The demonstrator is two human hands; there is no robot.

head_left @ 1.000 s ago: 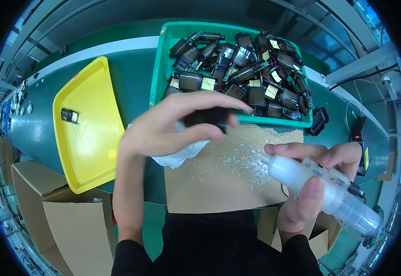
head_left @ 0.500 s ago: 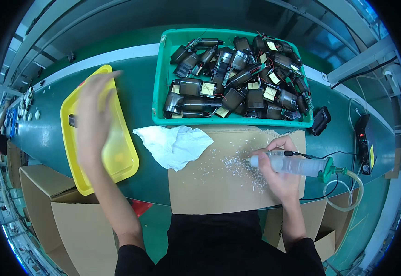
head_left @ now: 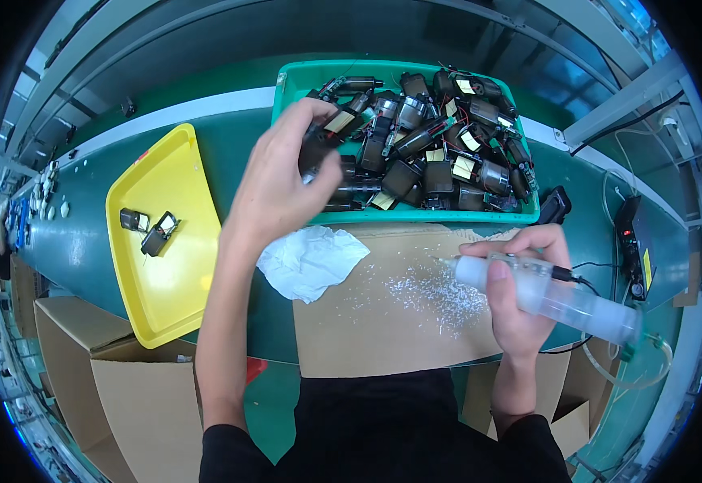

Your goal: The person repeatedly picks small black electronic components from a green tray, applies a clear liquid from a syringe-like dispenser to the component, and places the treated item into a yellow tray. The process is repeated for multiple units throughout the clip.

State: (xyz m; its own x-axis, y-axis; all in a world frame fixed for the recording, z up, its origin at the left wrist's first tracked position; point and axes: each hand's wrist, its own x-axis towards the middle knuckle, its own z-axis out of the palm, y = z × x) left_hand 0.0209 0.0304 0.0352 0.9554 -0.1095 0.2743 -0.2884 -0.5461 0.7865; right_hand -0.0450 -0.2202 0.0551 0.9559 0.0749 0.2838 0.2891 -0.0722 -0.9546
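My left hand (head_left: 282,173) reaches over the left side of the green bin (head_left: 415,216), thumb and fingers curled around a dark motor unit (head_left: 337,122) with a pale yellow label. Blur and the fingers hide part of that unit. In my right hand (head_left: 528,298) is a clear glue syringe (head_left: 564,310), its white nozzle end pointing left over the cardboard sheet (head_left: 351,346). White specks (head_left: 439,298) are scattered on the sheet below the tip. Two dark units (head_left: 158,235) lie in the yellow tray (head_left: 154,318) on the left.
Many similar units fill the bin. A crumpled white cloth (head_left: 311,262) lies left of the specks. A black controller box (head_left: 631,245) stands at right, with cables and a hose (head_left: 661,366) nearby. Cardboard boxes (head_left: 142,402) stand below the bench's near edge.
My left hand has moved from over the yellow tray into the green bin and closed around a unit. My right hand has shifted right with the syringe, which now tilts more.
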